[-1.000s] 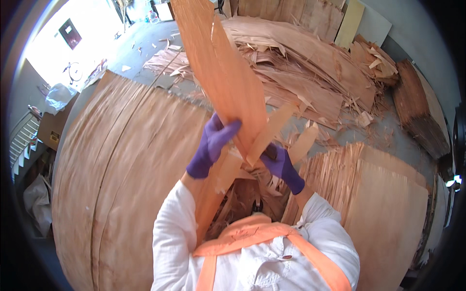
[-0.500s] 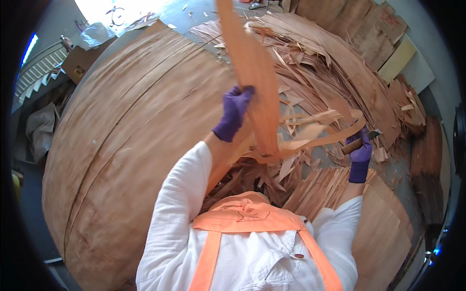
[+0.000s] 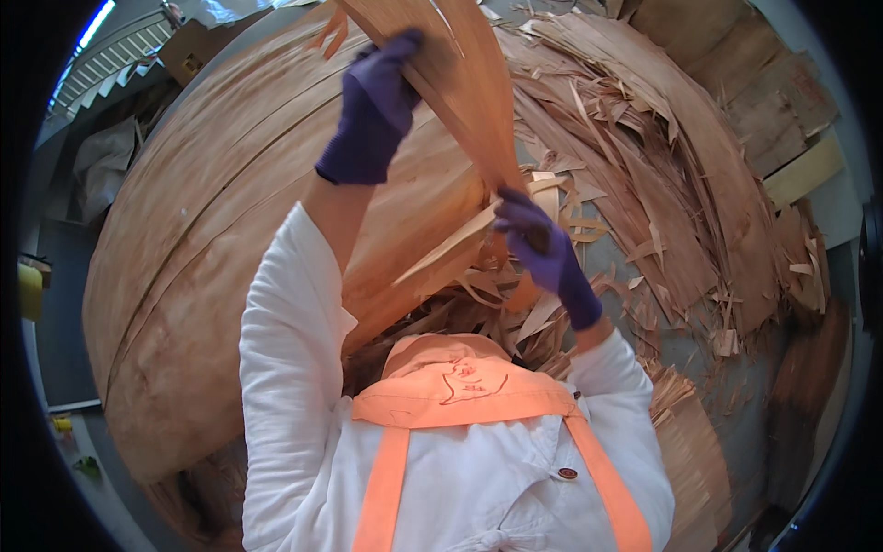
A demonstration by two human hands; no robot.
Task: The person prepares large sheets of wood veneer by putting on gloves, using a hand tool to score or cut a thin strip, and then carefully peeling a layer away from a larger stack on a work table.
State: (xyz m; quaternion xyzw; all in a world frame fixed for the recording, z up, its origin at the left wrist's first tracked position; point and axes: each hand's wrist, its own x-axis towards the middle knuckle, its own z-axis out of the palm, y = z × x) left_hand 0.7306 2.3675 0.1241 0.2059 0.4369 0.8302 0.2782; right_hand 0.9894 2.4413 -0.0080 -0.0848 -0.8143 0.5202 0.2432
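A long, thin, reddish-tan strip of wood veneer (image 3: pixel 474 92) is raised in front of me, broad at the far end and narrowing toward me. My left hand (image 3: pixel 372 106), in a purple knit glove, is closed on its left edge. At the narrow lower end is my right hand (image 3: pixel 543 241), gloved alike, its fingers bent against the strip. A brown bit of a knife handle shows in the right palm; the blade is hidden. Under both hands spreads a large pile of veneer sheets (image 3: pixel 202 276), with a pale loose strip (image 3: pixel 446 244) across its right edge.
Torn veneer scraps (image 3: pixel 635 175) heap up at the far right. More offcuts (image 3: pixel 441 317) lie just beyond my orange apron (image 3: pixel 460 382). A smaller veneer stack (image 3: pixel 690 451) is at my right side, and boards (image 3: pixel 736 74) lean at the back right.
My right hand has come left from the far side to the strip's lower end. My left hand has moved up and left with the strip. My view has shifted too.
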